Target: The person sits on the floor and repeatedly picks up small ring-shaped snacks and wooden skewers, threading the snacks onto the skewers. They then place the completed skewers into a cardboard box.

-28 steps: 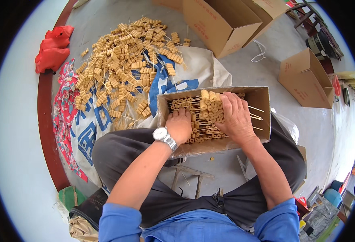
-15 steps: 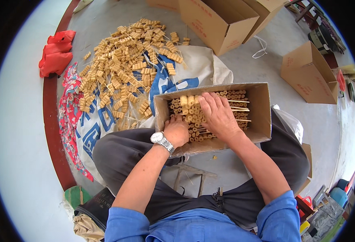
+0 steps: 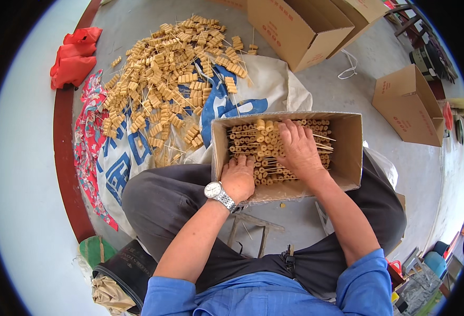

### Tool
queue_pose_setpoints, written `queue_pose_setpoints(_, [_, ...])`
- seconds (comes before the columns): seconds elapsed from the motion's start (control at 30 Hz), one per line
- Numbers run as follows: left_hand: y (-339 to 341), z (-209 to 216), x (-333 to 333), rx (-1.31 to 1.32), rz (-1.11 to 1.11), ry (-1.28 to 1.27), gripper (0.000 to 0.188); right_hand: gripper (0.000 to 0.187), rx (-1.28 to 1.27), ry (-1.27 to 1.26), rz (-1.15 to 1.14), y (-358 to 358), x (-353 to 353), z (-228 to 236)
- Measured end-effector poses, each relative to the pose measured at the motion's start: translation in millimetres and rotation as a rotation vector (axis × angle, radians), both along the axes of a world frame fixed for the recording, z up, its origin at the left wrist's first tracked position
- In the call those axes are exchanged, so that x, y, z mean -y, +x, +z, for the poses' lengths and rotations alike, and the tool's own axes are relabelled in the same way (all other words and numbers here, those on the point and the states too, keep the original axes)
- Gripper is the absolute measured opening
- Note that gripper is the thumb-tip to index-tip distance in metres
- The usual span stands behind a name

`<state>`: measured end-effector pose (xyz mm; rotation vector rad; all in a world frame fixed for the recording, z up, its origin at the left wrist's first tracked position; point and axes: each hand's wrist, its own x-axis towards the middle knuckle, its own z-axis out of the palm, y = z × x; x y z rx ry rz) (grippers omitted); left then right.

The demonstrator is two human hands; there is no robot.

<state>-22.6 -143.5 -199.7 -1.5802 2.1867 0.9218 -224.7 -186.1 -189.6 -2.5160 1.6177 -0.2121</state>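
Observation:
A cardboard box (image 3: pixel 342 174) stands between my knees, packed with rows of skewers of tan, ring-shaped food pieces (image 3: pixel 266 138). My right hand (image 3: pixel 299 152) lies over the bunch in the middle, thumb on the near side and fingers bent over the far side, gripping it from above. Bare stick ends poke out to the right of that hand. Inside the box's left end, my left hand (image 3: pixel 238 179) rests on the skewers with its fingers pointing away from me and holding nothing visible. Its fingertips partly disappear among the pieces. A silver watch (image 3: pixel 213 190) is on my left wrist.
A large heap of loose skewers (image 3: pixel 163 79) covers a white and blue sheet (image 3: pixel 117 174) beyond the box. Open cartons (image 3: pixel 284 31) stand at the back, another carton (image 3: pixel 406 108) at the right. Left are red bags (image 3: pixel 74 66); a black bucket (image 3: pixel 132 271) sits by my left side.
The box and both hands appear slightly farther right in the picture as the view shifts. My left hand sits a little higher on the skewers; my right hand keeps its place on the bunch.

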Motion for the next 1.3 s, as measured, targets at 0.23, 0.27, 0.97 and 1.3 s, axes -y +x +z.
queue_pose_setpoints(0.23, [-6.7, 7.7, -0.7, 0.076, -0.029, 0.001, 0.05, 0.069, -0.073, -0.053, 0.117, 46.7, 11.2, -11.3])
queue_pose_setpoints(0.27, [-6.5, 6.8, -0.7, 0.076, -0.034, 0.005, 0.05, 0.07, -0.086, -0.048, 0.128, 50.3, 12.0, -15.4])
queue_pose_setpoints(0.97, [-7.1, -10.2, -8.3, 0.077, -0.049, -0.144, 0.048, 0.052, -0.005, 0.344, 0.038, 59.8, 37.7, -32.5])
queue_pose_setpoints(1.3, [-9.8, -0.2, -1.7, 0.099, -0.092, -0.146, 0.048, 0.045, 0.356, 0.27, 0.087, 45.0, 29.7, -34.0])
